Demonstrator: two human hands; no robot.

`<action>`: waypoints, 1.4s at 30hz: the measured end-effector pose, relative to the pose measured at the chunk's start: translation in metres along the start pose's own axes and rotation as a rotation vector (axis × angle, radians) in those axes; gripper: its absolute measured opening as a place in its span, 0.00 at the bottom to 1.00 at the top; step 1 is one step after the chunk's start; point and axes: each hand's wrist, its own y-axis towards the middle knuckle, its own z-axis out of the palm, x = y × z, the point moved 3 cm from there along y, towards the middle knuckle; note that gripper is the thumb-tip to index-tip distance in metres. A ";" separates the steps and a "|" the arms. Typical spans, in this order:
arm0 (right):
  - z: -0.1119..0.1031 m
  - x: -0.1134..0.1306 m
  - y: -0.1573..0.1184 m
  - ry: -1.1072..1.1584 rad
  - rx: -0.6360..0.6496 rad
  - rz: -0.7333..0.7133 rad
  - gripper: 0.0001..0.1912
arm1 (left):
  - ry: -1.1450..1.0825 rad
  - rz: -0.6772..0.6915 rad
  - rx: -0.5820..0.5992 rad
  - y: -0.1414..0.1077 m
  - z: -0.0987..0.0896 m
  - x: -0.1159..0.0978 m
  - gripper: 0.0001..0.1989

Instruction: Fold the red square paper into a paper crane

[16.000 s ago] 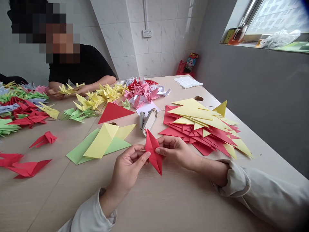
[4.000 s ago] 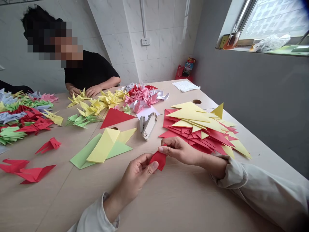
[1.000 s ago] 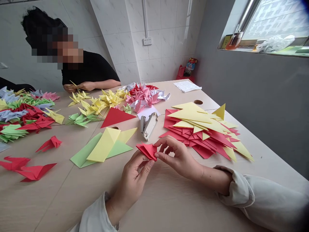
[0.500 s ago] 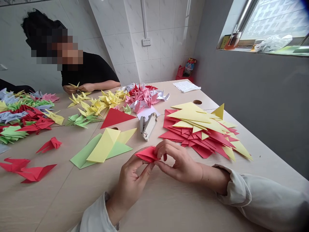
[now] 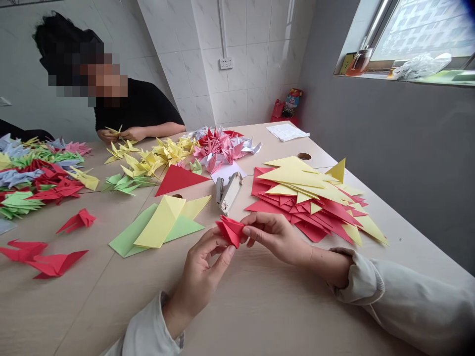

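Observation:
A small folded piece of red origami paper [image 5: 230, 229] is held up between both hands, just above the near part of the table. My left hand [image 5: 205, 271] pinches its left and lower side with thumb and fingers. The fingertips of my right hand [image 5: 279, 238] grip its right edge, thumb in front. Right behind the hands stands a stapler [image 5: 229, 194]. To the left lie folded green paper [image 5: 135, 231] and folded yellow paper [image 5: 163, 225]. A large stack of red and yellow paper triangles [image 5: 308, 193] lies beyond my right hand.
Red paper cranes [image 5: 55, 264] lie at the near left. Piles of colored cranes [image 5: 40, 173] spread over the left and back, including yellow ones [image 5: 174, 150] and pink ones [image 5: 220, 148]. Across the table [image 5: 289, 306], a person in black [image 5: 144, 106] holds yellow folded paper. White sheets [image 5: 287, 132] lie far right.
The red paper has been turned from lying sideways to pointing downward, its folds now spread at the top. My right hand has shifted its hold to the right edge, thumb now in front.

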 end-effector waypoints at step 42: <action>0.006 0.003 -0.006 0.023 -0.214 0.043 0.20 | -0.089 -0.337 0.297 -0.003 0.015 0.013 0.13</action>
